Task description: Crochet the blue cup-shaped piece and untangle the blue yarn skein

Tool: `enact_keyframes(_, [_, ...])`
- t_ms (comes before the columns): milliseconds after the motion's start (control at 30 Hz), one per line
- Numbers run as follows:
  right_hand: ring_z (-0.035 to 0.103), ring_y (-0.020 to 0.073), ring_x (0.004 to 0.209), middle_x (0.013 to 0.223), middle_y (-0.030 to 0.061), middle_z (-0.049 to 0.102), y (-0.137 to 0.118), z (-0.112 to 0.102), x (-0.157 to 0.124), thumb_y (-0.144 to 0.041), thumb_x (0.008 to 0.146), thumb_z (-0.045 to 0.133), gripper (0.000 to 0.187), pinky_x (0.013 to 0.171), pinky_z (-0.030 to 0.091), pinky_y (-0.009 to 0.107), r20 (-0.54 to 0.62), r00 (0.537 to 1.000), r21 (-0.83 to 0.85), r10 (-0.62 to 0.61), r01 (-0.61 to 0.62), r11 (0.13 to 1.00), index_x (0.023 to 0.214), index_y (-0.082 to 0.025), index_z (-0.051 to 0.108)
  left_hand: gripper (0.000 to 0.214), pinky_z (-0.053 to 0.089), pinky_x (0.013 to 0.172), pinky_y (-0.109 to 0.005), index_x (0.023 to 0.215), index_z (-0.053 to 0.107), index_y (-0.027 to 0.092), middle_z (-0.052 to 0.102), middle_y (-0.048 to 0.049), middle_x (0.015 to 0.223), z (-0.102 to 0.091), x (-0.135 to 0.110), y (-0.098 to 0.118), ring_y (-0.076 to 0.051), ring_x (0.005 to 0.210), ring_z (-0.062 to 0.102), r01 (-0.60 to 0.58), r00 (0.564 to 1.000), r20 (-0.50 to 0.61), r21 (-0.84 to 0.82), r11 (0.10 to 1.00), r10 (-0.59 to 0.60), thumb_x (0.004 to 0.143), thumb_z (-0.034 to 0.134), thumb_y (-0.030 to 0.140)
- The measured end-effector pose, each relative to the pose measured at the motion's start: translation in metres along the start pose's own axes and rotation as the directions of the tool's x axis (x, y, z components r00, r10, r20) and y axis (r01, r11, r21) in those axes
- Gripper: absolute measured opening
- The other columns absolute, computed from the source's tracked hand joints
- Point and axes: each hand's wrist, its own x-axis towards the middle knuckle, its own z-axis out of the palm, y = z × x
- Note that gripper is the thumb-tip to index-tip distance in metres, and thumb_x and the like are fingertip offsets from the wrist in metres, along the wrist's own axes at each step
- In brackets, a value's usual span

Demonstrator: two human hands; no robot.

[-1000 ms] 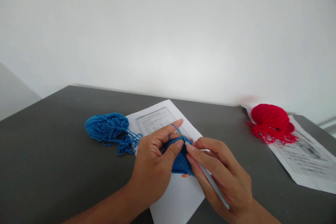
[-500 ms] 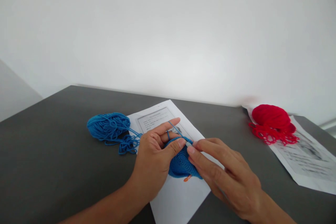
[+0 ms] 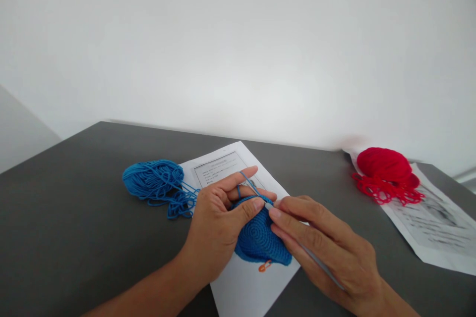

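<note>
My left hand [image 3: 219,218] pinches the upper edge of a round blue crochet piece [image 3: 256,235] between thumb and fingers. Blue working yarn [image 3: 250,182] runs over its raised index finger down to that edge. In my right hand [image 3: 327,242] is a grey crochet hook [image 3: 323,266], its tip end at the edge beside my left thumb; the very tip is hard to make out. An orange stitch marker [image 3: 265,266] hangs from the lower rim of the piece. From the left hand, yarn trails back to a blue yarn skein [image 3: 152,180].
Under my hands lies a printed sheet [image 3: 245,287] on the dark grey table [image 3: 92,218]. At the right, a red yarn ball [image 3: 385,166] with loose strands rests on another printed paper [image 3: 442,247]. A white wall [image 3: 238,49] stands behind the table.
The crochet piece has tilted to show more of its spiral face and the marker. My right hand has turned slightly right and down, so the hook's shaft now shows below it.
</note>
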Motion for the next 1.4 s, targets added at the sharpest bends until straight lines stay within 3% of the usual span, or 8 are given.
enact_keyframes(100, [0.074,0.0188,0.099,0.105,0.0114,0.075,0.001,-0.001,0.001,-0.003,0.096,0.060,0.025,0.083,0.065,0.027,0.021,0.999,-0.023,-0.026,0.026,0.999,0.114,-0.013,0.073,0.058,0.061,0.074,-0.028,0.122,0.074,0.015,0.083,-0.0080,0.083,-0.001,0.000,0.003,-0.019,0.077,0.077,0.030,0.999,0.028,-0.037,0.999,-0.029,0.068,0.095,0.019])
enact_keyframes(300, [0.072,0.0184,0.099,0.102,0.0131,0.076,-0.004,-0.007,0.007,-0.008,0.105,0.037,0.035,0.086,0.062,0.025,0.153,0.979,-0.073,-0.132,0.145,0.987,0.116,-0.009,0.070,0.062,0.062,0.068,-0.028,0.122,0.072,0.009,0.082,-0.0126,0.082,0.001,0.000,0.010,-0.020,0.072,0.076,0.107,0.994,0.022,-0.090,0.990,-0.105,0.065,0.097,0.016])
enact_keyframes(433, [0.067,0.0232,0.113,0.109,0.0143,0.075,-0.007,-0.005,0.000,-0.012,0.106,0.037,0.035,0.096,0.059,0.031,0.151,0.975,-0.164,-0.165,0.189,0.968,0.122,-0.009,0.068,0.065,0.062,0.065,-0.028,0.124,0.071,0.009,0.082,-0.0139,0.084,0.004,0.000,0.013,-0.019,0.069,0.076,0.147,0.989,0.034,-0.093,0.985,-0.145,0.064,0.097,0.016])
enact_keyframes(567, [0.065,0.0230,0.120,0.112,0.0136,0.074,-0.011,-0.001,-0.007,-0.010,0.105,0.038,0.035,0.099,0.057,0.030,0.142,0.981,-0.228,-0.131,0.162,0.960,0.123,-0.011,0.068,0.063,0.061,0.067,-0.027,0.125,0.070,0.009,0.083,-0.0128,0.083,0.003,-0.001,0.012,-0.019,0.071,0.076,0.117,0.993,0.032,-0.067,0.991,-0.115,0.068,0.094,0.017])
enact_keyframes(800, [0.072,0.0250,0.114,0.115,0.0150,0.076,-0.015,0.000,-0.008,-0.013,0.104,0.038,0.040,0.085,0.063,0.027,0.135,0.990,-0.219,-0.051,0.080,0.972,0.132,-0.013,0.067,0.057,0.059,0.073,-0.025,0.130,0.071,0.012,0.083,-0.0070,0.083,0.000,0.000,0.014,-0.019,0.077,0.077,-0.054,0.999,0.019,0.216,0.975,0.051,0.075,0.087,0.018])
enact_keyframes(1067, [0.078,0.0309,0.104,0.117,0.0136,0.078,-0.012,-0.009,-0.007,-0.039,0.099,0.065,0.046,0.086,0.067,0.032,0.116,0.992,-0.092,-0.057,0.068,0.993,0.141,-0.021,0.066,0.056,0.059,0.076,-0.027,0.135,0.069,0.013,0.084,-0.0054,0.085,-0.002,0.003,0.017,-0.021,0.081,0.077,-0.132,0.989,-0.001,0.440,0.888,0.148,0.081,0.080,0.020])
enact_keyframes(1400, [0.078,0.0276,0.099,0.113,0.0108,0.079,-0.006,-0.017,-0.004,-0.028,0.103,0.056,0.038,0.080,0.067,0.027,0.168,0.980,-0.080,-0.109,0.123,0.989,0.139,-0.019,0.067,0.049,0.056,0.083,-0.031,0.135,0.071,0.018,0.082,-0.0017,0.084,-0.008,0.008,0.017,-0.022,0.084,0.076,-0.184,0.975,0.033,0.666,0.723,0.218,0.086,0.075,0.022])
